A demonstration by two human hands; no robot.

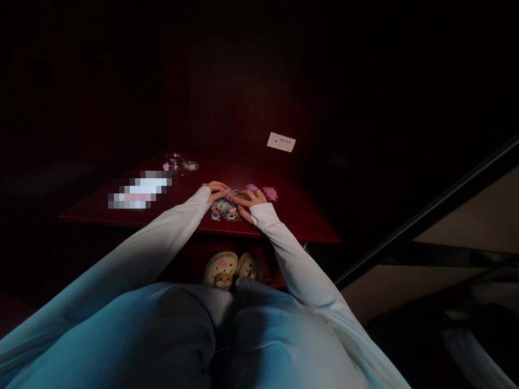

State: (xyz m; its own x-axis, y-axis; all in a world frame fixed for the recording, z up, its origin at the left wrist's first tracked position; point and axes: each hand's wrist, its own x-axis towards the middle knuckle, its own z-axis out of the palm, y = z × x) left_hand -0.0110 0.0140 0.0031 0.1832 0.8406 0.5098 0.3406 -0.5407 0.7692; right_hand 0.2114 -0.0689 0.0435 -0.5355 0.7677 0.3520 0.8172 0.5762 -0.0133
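A loose heap of small coloured rings, which look like hair ties (222, 207), lies near the front edge of the dark red table. My left hand (217, 190) reaches to the heap's far left side, its fingers and thumb drawn together at the tips. What lies between them is too small to make out. Over the heap's right side is my right hand (252, 199), with a ring on one finger. Its index finger stretches left and its thumb is apart, low beside the rings. A purple bunch (251, 187) and a pink bunch (270, 193) lie just beyond my right hand.
A clear jar (175, 162) and a round lid-like piece (191, 166) stand at the table's back left. A blurred-out bright flat object (140, 192) lies at the left. A white socket plate (281, 142) is on the wall. Clogs (221, 267) show below the table edge (162, 222).
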